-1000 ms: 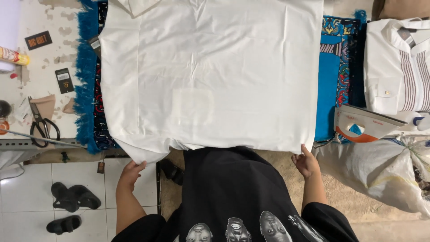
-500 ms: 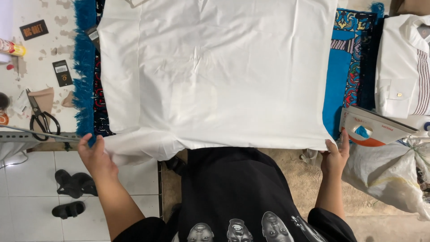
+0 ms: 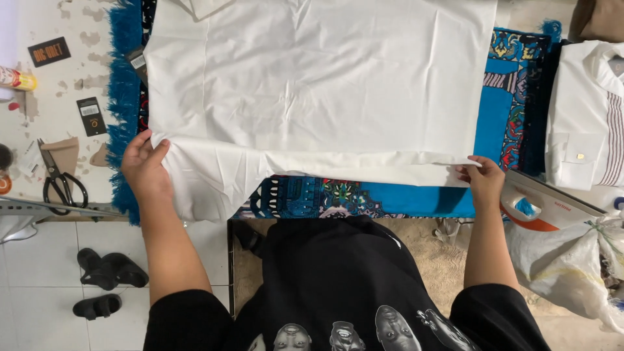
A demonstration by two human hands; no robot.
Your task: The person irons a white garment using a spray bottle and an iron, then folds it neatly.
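Note:
A large white garment (image 3: 318,91) lies spread flat on a blue patterned cloth (image 3: 364,197) that covers the work surface. Its near edge is folded up over the body, so a strip of the blue cloth shows below it. My left hand (image 3: 144,166) pinches the folded edge at the garment's left side. At the fold's right end my right hand (image 3: 482,179) grips the edge. Both arms reach out from black sleeves.
A white and orange clothes iron (image 3: 543,203) rests just right of my right hand. A folded white shirt (image 3: 588,114) lies at the far right. Black scissors (image 3: 60,182) and small cards sit on the left. A white bag (image 3: 572,266) and black sandals (image 3: 104,283) are below.
Both hands have lifted the garment's near edge and carried it away from me, folding it up over the body. The blue cloth beneath the former hem is now uncovered.

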